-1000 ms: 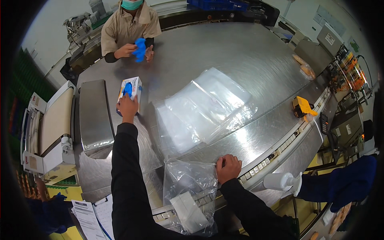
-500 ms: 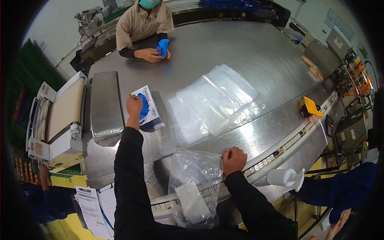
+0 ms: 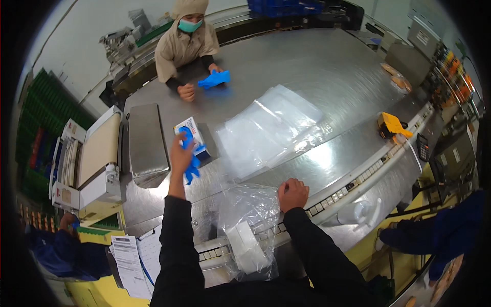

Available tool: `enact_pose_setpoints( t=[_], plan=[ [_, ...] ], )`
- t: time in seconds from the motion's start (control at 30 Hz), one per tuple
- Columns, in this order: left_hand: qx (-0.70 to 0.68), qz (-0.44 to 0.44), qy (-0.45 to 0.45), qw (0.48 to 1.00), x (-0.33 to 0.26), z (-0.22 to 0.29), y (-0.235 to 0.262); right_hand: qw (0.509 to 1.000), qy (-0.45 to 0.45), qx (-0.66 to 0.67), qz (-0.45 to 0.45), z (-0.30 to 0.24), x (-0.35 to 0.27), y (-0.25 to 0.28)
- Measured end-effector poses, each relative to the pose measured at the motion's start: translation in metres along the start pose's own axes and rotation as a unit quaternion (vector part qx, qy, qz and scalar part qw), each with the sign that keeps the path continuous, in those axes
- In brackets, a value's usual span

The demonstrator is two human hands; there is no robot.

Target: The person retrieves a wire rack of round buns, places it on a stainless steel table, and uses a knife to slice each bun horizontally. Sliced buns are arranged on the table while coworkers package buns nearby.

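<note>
My left hand (image 3: 180, 157) grips blue disposable gloves (image 3: 192, 169), which hang down beside the white-and-dark-blue glove box (image 3: 202, 152) on the steel table. My right hand (image 3: 293, 194) is curled at the near side of the table. It touches the right edge of a clear plastic bag (image 3: 250, 202); whether the fingers pinch the plastic is hidden. Inside or under that bag shows a folded white piece (image 3: 248, 245). A stack of clear plastic bags (image 3: 271, 128) lies flat beyond my right hand.
Across the steel table (image 3: 266, 56) a masked person holds a blue glove (image 3: 215, 79). Left of the glove box are a metal block (image 3: 146, 138) and a belt machine (image 3: 97, 153). A yellow-black device (image 3: 391, 124) and a white bottle (image 3: 354, 212) stand at right. A clipboard with papers (image 3: 130, 261) hangs lower left.
My left hand has drawn blue gloves out of the box and moved toward me. The person opposite has parted their hands, a blue glove now in one. My right hand stays by the bag.
</note>
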State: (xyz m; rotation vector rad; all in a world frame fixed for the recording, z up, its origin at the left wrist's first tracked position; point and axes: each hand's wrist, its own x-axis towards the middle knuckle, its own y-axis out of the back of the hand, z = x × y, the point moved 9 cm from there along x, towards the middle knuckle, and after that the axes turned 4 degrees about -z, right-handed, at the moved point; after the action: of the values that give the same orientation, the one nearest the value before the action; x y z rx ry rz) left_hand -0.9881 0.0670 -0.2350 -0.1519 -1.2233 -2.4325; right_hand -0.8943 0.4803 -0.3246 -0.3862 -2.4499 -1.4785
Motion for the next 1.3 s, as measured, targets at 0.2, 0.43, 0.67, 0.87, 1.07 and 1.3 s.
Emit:
enact_pose_setpoints(
  t=[0.2, 0.43, 0.67, 0.87, 1.07, 1.3],
  plan=[
    [0.143, -0.043, 0.055, 0.987, -0.037, -0.045, -0.062, 0.974, -0.014, 0.226, -0.016, 0.012, -0.012, 0.019],
    [0.112, 0.016, -0.086, 0.99, -0.084, -0.075, -0.039, 0.904, -0.113, 0.408, -0.068, 0.026, -0.145, 0.132],
    [0.172, 0.09, -0.031, 0.98, -0.081, -0.004, -0.022, 0.88, -0.318, 0.352, -0.034, 0.116, -0.37, 0.182],
    [-0.248, -0.085, -0.221, 0.939, -0.211, 0.239, -0.007, 0.867, -0.347, 0.352, 0.053, 0.128, -0.432, 0.2],
    [-0.461, -0.648, -0.236, 0.559, -0.531, 0.397, -0.052, 0.902, -0.194, 0.342, 0.18, 0.062, -0.37, 0.306],
    [-0.417, -0.709, -0.38, 0.423, -0.672, 0.447, -0.077, 0.755, -0.367, 0.471, 0.272, 0.11, -0.532, 0.345]
  ],
)
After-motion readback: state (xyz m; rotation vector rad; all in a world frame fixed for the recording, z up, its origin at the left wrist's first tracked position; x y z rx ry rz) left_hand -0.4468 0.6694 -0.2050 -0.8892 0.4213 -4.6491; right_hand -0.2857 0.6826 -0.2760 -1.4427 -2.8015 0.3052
